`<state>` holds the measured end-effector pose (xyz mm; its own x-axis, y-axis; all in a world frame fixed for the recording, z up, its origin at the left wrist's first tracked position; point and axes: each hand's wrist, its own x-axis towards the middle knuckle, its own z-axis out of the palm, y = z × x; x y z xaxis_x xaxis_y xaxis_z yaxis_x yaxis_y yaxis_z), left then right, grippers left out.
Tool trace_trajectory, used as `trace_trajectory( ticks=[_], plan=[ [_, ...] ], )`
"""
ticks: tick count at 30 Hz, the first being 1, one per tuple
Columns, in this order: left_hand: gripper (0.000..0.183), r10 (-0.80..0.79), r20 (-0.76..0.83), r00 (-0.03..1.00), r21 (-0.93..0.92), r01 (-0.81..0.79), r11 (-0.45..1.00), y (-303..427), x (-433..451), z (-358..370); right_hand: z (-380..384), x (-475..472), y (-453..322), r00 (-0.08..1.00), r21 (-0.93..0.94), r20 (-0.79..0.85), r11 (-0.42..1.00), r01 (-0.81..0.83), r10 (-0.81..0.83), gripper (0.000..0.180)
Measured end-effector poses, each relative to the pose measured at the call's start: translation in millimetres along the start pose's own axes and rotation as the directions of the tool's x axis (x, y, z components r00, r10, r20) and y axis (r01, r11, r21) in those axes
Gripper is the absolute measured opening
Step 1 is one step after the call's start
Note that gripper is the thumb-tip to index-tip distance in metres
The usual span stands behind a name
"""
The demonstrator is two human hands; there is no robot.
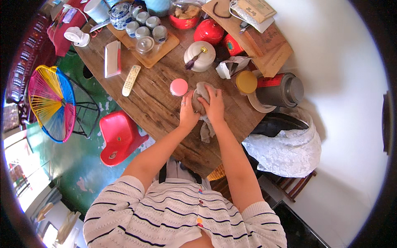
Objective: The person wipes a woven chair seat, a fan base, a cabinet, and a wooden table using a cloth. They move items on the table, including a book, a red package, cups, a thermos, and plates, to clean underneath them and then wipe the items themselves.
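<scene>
A grey-brown cloth [200, 101] is bunched between my two hands above the wooden table [161, 105]. On its left side, my left hand [189, 113] grips it with curled fingers. My right hand [215, 107] presses on the cloth from the right, fingers over its top. A loose end of the cloth hangs down towards the table's near corner. Whether the cloth wraps around something is hidden by my fingers. Just beyond my left hand lies a round pink lid or jar [179, 87], apart from the fingers.
Further back are a white remote control [131, 80], a wooden tray [149, 63] with cups, and a pale lidded jar [200, 56]. To the right stand a yellow-lidded container [246, 82] and a dark flask [279, 90]. A red plastic chair [116, 133] stands left of the table.
</scene>
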<state>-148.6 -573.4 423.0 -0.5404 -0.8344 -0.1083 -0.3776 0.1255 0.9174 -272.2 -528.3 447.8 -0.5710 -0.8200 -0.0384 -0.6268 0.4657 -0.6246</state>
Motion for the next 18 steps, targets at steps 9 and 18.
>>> trace_trajectory(
  ticks=[9,18],
  plan=[
    [0.078,0.162,-0.039,0.986,0.202,-0.151,0.968,-6,-26,-4,2,1,33,0.994,0.191,-0.084,0.980,-0.049,0.066,0.029],
    [0.088,0.285,0.101,0.953,0.284,-0.302,0.910,-7,-41,-25,-14,-28,37,0.983,0.250,0.129,0.963,0.098,-0.133,0.030]
  ],
)
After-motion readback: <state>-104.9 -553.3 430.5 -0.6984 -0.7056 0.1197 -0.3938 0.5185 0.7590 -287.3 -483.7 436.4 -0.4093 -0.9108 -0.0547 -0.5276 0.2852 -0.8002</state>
